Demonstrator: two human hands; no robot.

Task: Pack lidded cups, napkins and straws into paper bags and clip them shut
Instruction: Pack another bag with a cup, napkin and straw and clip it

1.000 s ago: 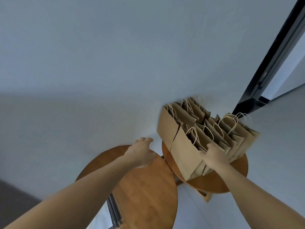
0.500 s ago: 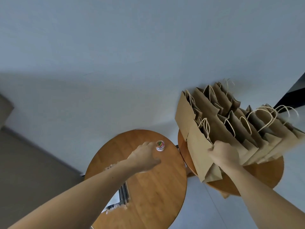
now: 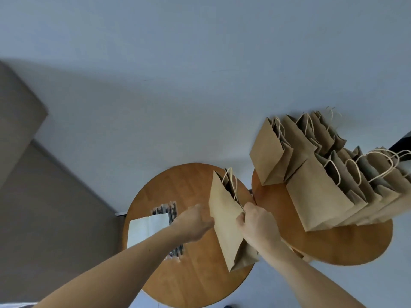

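Forearms reach in from the lower edge, both bare; the left hand [image 3: 195, 223] meets the left edge of a flat brown paper bag [image 3: 224, 218] with pale twine handles, its fingertips hidden behind the paper, so I cannot tell whether it grasps the bag or merely touches it; the right hand [image 3: 258, 223] pinches the bag's right edge, thumb on the near face and fingers curled behind. The bag stands tilted over the right part of a round wooden table [image 3: 189, 274], mouth and handles pointing away from the person, folded base toward them. On the left part of that table lies a stack of white napkins [image 3: 146, 227], partly crossed by the left forearm; a bundle of wrapped straws [image 3: 165, 211] lies under the napkins, its ends showing beyond the far edge and again near the forearm. Just beside, to the right, a second round wooden table [image 3: 333, 245] carries a cluster of brown paper bags [image 3: 320, 196] standing upright in rows, mouths open, twine handles sticking up; their contents are not visible. Beyond both tables rises a plain grey wall [image 3: 200, 85].
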